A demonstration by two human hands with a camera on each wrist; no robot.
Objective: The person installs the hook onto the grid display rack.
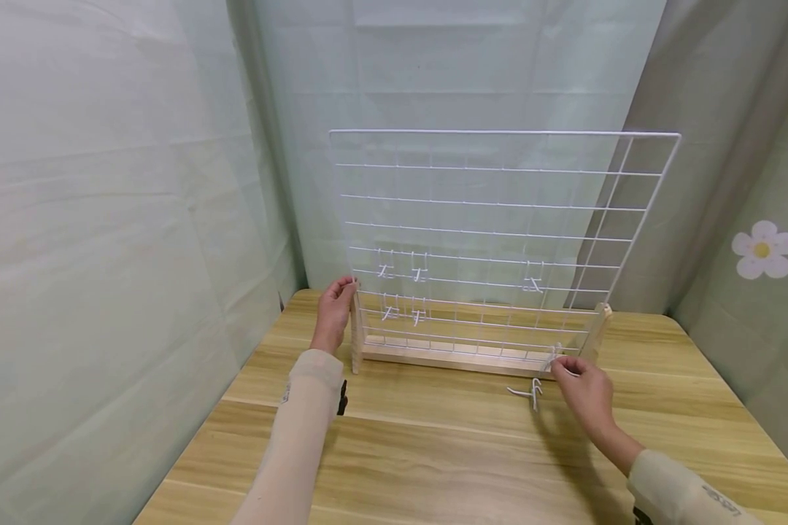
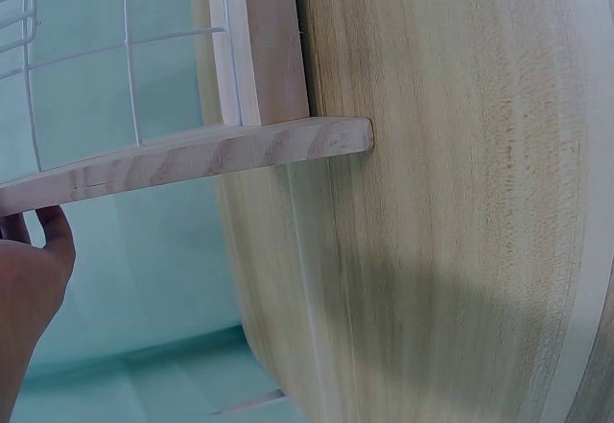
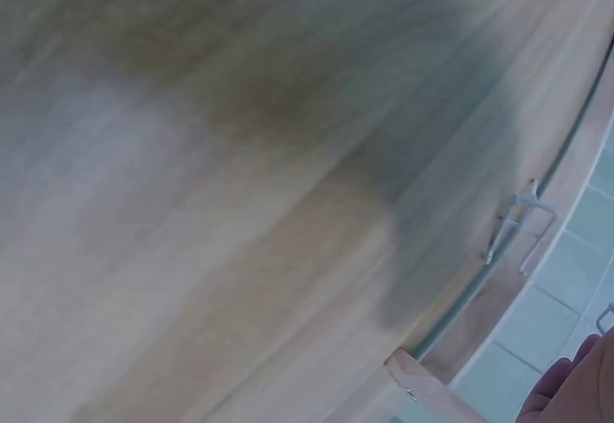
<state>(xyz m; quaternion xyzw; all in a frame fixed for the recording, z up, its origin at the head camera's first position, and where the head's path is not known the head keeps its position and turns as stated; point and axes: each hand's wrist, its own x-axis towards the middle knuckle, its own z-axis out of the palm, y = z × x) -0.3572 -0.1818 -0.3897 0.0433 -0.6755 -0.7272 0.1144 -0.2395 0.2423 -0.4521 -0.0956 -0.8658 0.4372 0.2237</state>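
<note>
A white wire grid panel (image 1: 499, 204) stands upright in a pale wooden stand (image 1: 433, 351). My left hand (image 1: 333, 312) holds the upper end of the stand's left side board (image 2: 192, 158), its fingertips at the board's edge. Low at the right, my right hand (image 1: 584, 390) pinches a white wire hook (image 1: 553, 353) in front of the grid; the fingers cover part of it. Another white hook (image 1: 532, 392) lies on the table just left of that hand. Several white hooks hang on the grid, among them one at the upper left (image 1: 384, 270) and one farther right (image 1: 533, 283).
The wood-grain table (image 1: 420, 452) has rounded back corners. Pale green curtains (image 1: 138, 219) surround it on the left, back and right. White flowers (image 1: 765, 249) mark the right curtain. The stand's right side board (image 1: 596, 328) rises behind my right hand.
</note>
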